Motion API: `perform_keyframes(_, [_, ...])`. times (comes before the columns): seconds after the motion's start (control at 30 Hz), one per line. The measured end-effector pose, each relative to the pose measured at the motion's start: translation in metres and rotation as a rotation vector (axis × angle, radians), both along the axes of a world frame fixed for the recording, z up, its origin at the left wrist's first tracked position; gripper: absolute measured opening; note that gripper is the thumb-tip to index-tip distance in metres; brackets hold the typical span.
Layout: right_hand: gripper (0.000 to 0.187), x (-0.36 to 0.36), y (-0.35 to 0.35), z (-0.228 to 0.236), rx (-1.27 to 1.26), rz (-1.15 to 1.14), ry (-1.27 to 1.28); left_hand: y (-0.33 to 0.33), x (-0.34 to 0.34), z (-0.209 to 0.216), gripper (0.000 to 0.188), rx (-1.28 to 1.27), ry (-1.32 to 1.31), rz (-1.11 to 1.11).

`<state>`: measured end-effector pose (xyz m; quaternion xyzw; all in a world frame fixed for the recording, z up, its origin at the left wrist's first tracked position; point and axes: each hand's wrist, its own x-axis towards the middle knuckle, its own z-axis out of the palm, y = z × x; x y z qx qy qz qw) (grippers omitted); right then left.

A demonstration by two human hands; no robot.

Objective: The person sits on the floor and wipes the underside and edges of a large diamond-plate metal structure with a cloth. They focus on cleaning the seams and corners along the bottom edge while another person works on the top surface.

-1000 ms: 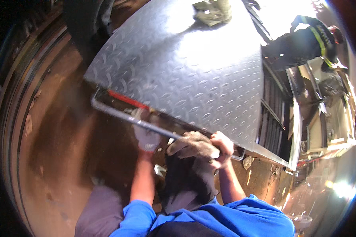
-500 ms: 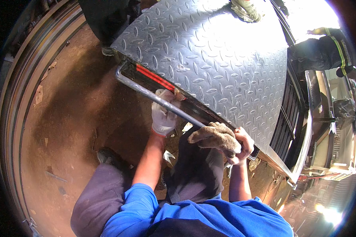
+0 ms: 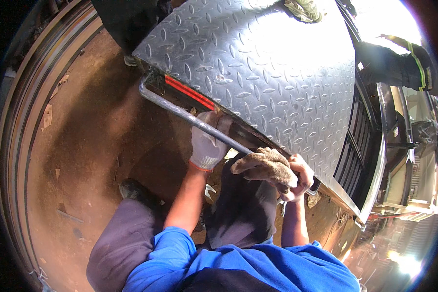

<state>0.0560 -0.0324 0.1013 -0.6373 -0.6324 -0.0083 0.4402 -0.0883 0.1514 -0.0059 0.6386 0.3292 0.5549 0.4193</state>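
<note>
rusty brown floor (image 3: pixel 82 146), harsh sunlight glare (image 3: pixel 389 14)

The fingertips of the left hand (image 3: pixel 208 140) in its white knit glove vanish behind the grey metal bar (image 3: pixel 190 118) and under the lip of the grey diamond-patterned steel plate (image 3: pixel 267 73); the right hand (image 3: pixel 297 177) is half covered by a crumpled beige work glove (image 3: pixel 266 168), so its grip on the bar cannot be judged; the bar's right end is lost behind that hand; a second person's dark sleeve with a yellow-green stripe (image 3: pixel 399 63) dissolves into glare at the upper right; a dark-clothed figure (image 3: pixel 129 22) is cut off by the top edge; the machinery (image 3: pixel 413 160) at the right rim is bent and too blurred to identify.
</note>
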Motion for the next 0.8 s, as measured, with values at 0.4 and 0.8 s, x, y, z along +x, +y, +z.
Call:
perform_keyframes(0.4, [0.048,0.005,-0.003,-0.001,-0.002,0.004,0.034,0.012,-0.008,-0.025,0.031,-0.027,-0.185,-0.091])
perform_keyframes(0.8, [0.048,0.001,-0.001,-0.003,0.036,0.011,0.051,-0.014,-0.003,0.003,0.028,-0.204,-0.309,-0.088])
